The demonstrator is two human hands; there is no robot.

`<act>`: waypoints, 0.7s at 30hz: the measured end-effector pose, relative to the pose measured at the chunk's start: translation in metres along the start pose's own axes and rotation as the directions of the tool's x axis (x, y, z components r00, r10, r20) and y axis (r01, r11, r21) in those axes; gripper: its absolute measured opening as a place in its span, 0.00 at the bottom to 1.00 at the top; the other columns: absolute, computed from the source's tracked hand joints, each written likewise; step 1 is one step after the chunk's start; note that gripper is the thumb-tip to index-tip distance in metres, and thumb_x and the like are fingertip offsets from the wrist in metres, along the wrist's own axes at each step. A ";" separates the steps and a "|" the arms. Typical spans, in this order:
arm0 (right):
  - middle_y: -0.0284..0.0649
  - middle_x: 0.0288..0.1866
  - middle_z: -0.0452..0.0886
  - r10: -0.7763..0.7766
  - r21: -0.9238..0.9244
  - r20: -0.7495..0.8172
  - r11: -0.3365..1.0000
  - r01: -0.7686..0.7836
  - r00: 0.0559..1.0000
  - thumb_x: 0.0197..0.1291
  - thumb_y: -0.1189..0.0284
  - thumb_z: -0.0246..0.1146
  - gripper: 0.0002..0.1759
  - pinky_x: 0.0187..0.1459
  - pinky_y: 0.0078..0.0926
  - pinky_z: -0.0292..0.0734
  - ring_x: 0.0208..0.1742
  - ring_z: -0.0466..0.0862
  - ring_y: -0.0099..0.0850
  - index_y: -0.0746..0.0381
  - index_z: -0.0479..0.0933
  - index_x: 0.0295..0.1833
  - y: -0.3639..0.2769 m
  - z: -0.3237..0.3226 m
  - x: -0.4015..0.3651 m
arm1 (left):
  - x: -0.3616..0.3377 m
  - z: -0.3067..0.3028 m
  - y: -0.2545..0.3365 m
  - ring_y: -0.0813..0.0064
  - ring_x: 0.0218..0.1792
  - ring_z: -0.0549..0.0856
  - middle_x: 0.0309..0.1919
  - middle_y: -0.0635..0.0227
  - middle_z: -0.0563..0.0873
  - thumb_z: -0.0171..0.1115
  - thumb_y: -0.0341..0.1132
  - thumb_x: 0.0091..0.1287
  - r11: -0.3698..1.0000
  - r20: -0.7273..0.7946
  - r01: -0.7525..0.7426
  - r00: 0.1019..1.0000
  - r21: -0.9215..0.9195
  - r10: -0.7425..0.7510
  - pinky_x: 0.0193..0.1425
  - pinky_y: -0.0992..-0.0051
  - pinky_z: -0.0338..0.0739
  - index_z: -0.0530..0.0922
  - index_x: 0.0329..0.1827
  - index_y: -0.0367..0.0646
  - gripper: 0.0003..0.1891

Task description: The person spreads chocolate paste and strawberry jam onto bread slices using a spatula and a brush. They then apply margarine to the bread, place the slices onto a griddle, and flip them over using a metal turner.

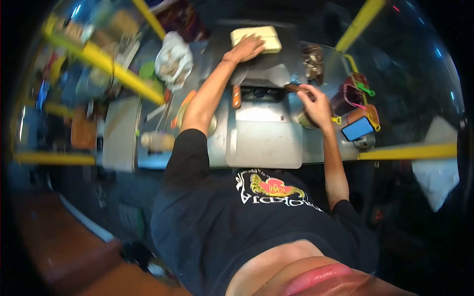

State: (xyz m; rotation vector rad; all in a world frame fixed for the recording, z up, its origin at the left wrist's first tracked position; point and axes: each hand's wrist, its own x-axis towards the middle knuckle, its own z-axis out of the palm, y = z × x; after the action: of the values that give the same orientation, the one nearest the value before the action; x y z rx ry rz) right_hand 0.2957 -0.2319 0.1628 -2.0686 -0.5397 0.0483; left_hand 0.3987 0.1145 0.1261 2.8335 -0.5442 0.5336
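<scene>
My left hand lies with its fingers stretched flat on a pale yellow block of bread, which rests on a dark flat griddle. A seam line runs across the block. My right hand is closed around the brown handle of a metal spatula, whose wide blade is over the near part of the griddle. A second spatula with a wooden handle lies at the griddle's front edge, its blade on the dark surface.
A white cutting board lies at the counter's near edge. On the left are a white plastic bag and a bottle. To the right sit a phone, a pink-rimmed container and a dark package. Yellow posts frame the counter.
</scene>
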 end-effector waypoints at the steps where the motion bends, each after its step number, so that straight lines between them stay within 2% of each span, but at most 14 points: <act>1: 0.48 0.48 0.81 -0.205 -0.194 -0.025 0.961 0.196 0.978 0.59 0.61 0.71 0.21 0.52 0.33 0.76 0.49 0.82 0.40 0.61 0.82 0.53 0.002 -0.001 0.002 | -0.008 -0.013 0.018 0.51 0.68 0.74 0.65 0.51 0.77 0.51 0.49 0.75 0.992 -0.091 0.058 0.994 -0.113 -0.068 0.73 0.56 0.65 0.78 0.63 0.43 0.23; 3: 0.50 0.56 0.75 -0.355 -0.315 -0.120 0.899 0.304 0.927 0.60 0.63 0.70 0.20 0.63 0.39 0.67 0.61 0.73 0.45 0.62 0.81 0.53 -0.022 -0.001 0.005 | -0.046 -0.064 0.076 0.57 0.61 0.80 0.59 0.54 0.82 0.54 0.46 0.74 0.900 -0.243 0.143 0.935 -0.413 -0.260 0.65 0.62 0.72 0.78 0.62 0.41 0.21; 4: 0.48 0.54 0.76 -0.407 -0.326 -0.169 0.882 0.339 0.898 0.61 0.66 0.69 0.17 0.58 0.37 0.72 0.58 0.75 0.43 0.62 0.81 0.52 -0.037 0.004 0.003 | -0.077 -0.089 0.120 0.62 0.54 0.85 0.54 0.56 0.86 0.56 0.44 0.74 0.804 -0.304 0.142 0.877 -0.577 -0.372 0.59 0.66 0.78 0.79 0.60 0.39 0.20; 6: 0.46 0.50 0.79 -0.399 -0.110 -0.156 0.916 0.386 0.904 0.63 0.71 0.66 0.12 0.51 0.32 0.76 0.51 0.80 0.38 0.63 0.82 0.51 -0.074 0.027 -0.004 | -0.151 -0.112 0.173 0.77 0.42 0.86 0.43 0.62 0.88 0.57 0.39 0.75 0.664 -0.320 0.068 0.837 -0.744 -0.445 0.43 0.77 0.79 0.80 0.58 0.39 0.16; 8: 0.43 0.44 0.82 -0.438 0.160 0.162 0.896 0.415 0.884 0.65 0.74 0.63 0.11 0.45 0.28 0.78 0.42 0.82 0.33 0.65 0.82 0.51 -0.098 0.061 -0.007 | -0.237 -0.090 0.203 0.86 0.33 0.81 0.36 0.69 0.85 0.55 0.38 0.77 0.370 -0.185 0.116 0.708 -0.922 -0.681 0.35 0.84 0.73 0.81 0.57 0.40 0.15; 10: 0.45 0.38 0.83 -0.464 0.288 0.484 0.885 0.366 0.742 0.67 0.72 0.62 0.13 0.43 0.30 0.77 0.39 0.83 0.33 0.64 0.81 0.54 -0.114 0.107 -0.007 | -0.307 -0.096 0.226 0.86 0.27 0.77 0.34 0.71 0.84 0.52 0.37 0.78 0.037 0.132 0.405 0.382 -0.913 -0.915 0.32 0.85 0.69 0.81 0.56 0.41 0.14; 12: 0.49 0.37 0.84 -0.409 0.100 0.672 0.876 0.472 0.617 0.64 0.66 0.65 0.21 0.42 0.37 0.78 0.37 0.84 0.42 0.63 0.77 0.59 -0.137 0.145 -0.002 | -0.352 -0.080 0.236 0.86 0.28 0.75 0.33 0.71 0.83 0.50 0.36 0.79 0.030 0.026 0.422 0.128 -0.906 -0.991 0.34 0.83 0.71 0.81 0.55 0.40 0.14; 13: 0.52 0.38 0.84 -0.436 0.056 0.677 0.834 0.548 0.593 0.63 0.64 0.66 0.21 0.43 0.41 0.78 0.40 0.85 0.48 0.63 0.77 0.58 -0.141 0.167 0.002 | -0.362 -0.078 0.232 0.86 0.28 0.75 0.33 0.71 0.83 0.50 0.36 0.79 0.025 0.028 0.413 0.122 -0.911 -0.992 0.34 0.83 0.71 0.81 0.55 0.40 0.14; 15: 0.51 0.36 0.85 -0.393 -0.002 0.755 0.799 0.601 0.525 0.63 0.63 0.66 0.20 0.42 0.41 0.78 0.39 0.85 0.47 0.62 0.78 0.57 -0.149 0.198 0.006 | -0.379 -0.073 0.230 0.74 0.45 0.82 0.44 0.62 0.84 0.55 0.36 0.76 0.134 -0.135 0.473 0.032 -0.871 -0.990 0.52 0.73 0.75 0.77 0.60 0.37 0.15; 16: 0.49 0.34 0.85 -0.348 -0.048 0.815 0.755 0.653 0.463 0.63 0.63 0.66 0.20 0.42 0.41 0.78 0.38 0.85 0.46 0.62 0.79 0.56 -0.154 0.213 0.009 | -0.381 -0.069 0.226 0.74 0.45 0.82 0.44 0.62 0.84 0.55 0.36 0.76 0.127 -0.130 0.468 0.027 -0.874 -0.991 0.52 0.73 0.75 0.77 0.60 0.37 0.15; 18: 0.53 0.35 0.85 -0.433 -0.014 0.805 0.670 0.742 0.406 0.62 0.64 0.66 0.17 0.42 0.45 0.79 0.38 0.86 0.51 0.63 0.81 0.52 -0.161 0.242 0.013 | -0.378 -0.059 0.210 0.65 0.54 0.80 0.54 0.57 0.81 0.63 0.37 0.71 0.379 -0.428 0.602 0.067 -0.703 -0.901 0.59 0.68 0.73 0.70 0.66 0.40 0.24; 19: 0.53 0.35 0.85 -0.535 0.013 0.764 0.571 0.821 0.360 0.63 0.65 0.64 0.14 0.43 0.47 0.81 0.38 0.85 0.52 0.63 0.82 0.49 -0.167 0.250 0.014 | -0.381 -0.057 0.201 0.59 0.59 0.77 0.59 0.54 0.78 0.70 0.35 0.63 0.385 -0.391 0.587 0.123 -0.712 -0.912 0.62 0.65 0.70 0.66 0.69 0.40 0.33; 20: 0.53 0.35 0.85 -0.526 0.007 0.772 0.570 0.822 0.358 0.63 0.65 0.64 0.14 0.43 0.47 0.81 0.38 0.85 0.52 0.63 0.82 0.49 -0.172 0.263 0.019 | -0.381 -0.053 0.193 0.59 0.59 0.77 0.59 0.54 0.78 0.70 0.35 0.63 0.377 -0.385 0.581 0.117 -0.721 -0.916 0.62 0.65 0.70 0.66 0.69 0.40 0.33; 21: 0.54 0.36 0.85 -0.449 -0.018 0.860 0.446 0.895 0.241 0.65 0.65 0.62 0.14 0.44 0.47 0.81 0.39 0.85 0.53 0.62 0.83 0.49 -0.175 0.279 0.028 | -0.379 -0.052 0.186 0.59 0.58 0.78 0.57 0.54 0.78 0.71 0.34 0.61 0.406 -0.394 0.602 0.161 -0.688 -0.905 0.62 0.64 0.71 0.67 0.69 0.40 0.33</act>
State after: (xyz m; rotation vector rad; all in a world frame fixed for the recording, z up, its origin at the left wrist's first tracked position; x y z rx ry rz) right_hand 0.1894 0.0811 0.1626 -1.9788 -2.3021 0.2790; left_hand -0.0186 0.0786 0.0518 1.7780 0.9033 1.0709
